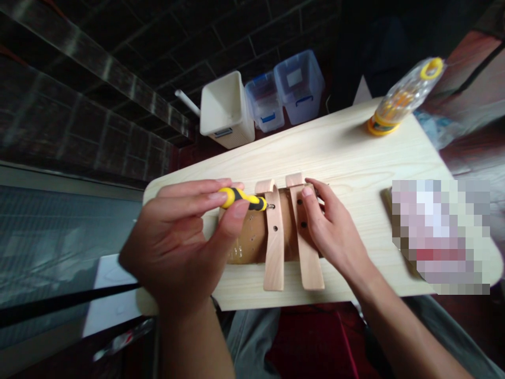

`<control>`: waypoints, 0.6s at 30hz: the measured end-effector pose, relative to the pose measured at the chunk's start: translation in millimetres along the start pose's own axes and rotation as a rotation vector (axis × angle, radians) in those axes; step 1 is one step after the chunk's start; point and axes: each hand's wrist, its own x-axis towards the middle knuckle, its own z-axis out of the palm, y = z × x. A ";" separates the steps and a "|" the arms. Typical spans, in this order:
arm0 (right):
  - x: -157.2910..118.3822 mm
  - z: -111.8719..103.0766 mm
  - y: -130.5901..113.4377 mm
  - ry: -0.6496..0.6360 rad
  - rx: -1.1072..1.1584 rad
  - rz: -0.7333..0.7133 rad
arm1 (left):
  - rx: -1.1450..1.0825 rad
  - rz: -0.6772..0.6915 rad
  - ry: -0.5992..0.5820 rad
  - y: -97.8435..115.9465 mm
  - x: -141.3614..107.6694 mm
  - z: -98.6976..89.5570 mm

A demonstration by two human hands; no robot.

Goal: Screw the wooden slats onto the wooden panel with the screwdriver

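Note:
Between the thumb and fingers of my left hand [185,231] is a yellow and black screwdriver [241,198]. Its tip is at the upper hole of a curved wooden strip [275,252]. A second wooden strip [311,258], also with two dark holes, lies to the right of the first. Both strips rest across a brown board [246,237] that has several small marks on its surface. My right hand [329,221] grips the far end of the second strip, thumb on top near the holes and fingers curled over the edge.
The pale wooden table [335,150] carries a clear bottle [406,97] with a yellow cap at back right and a pixelated object [437,237] at right. Behind the table stand a white bin [226,118] and two clear plastic boxes [298,87]. White sheets [106,295] lie lower left.

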 end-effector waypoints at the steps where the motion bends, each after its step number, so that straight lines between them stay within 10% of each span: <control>1: -0.1 -0.2 0.2 0.002 0.001 -0.003 | -0.004 0.000 0.004 0.2 -0.7 0.4; 18: -1.5 -1.1 3.9 -0.001 0.012 -0.025 | -0.079 0.074 0.055 -6.0 -3.4 2.2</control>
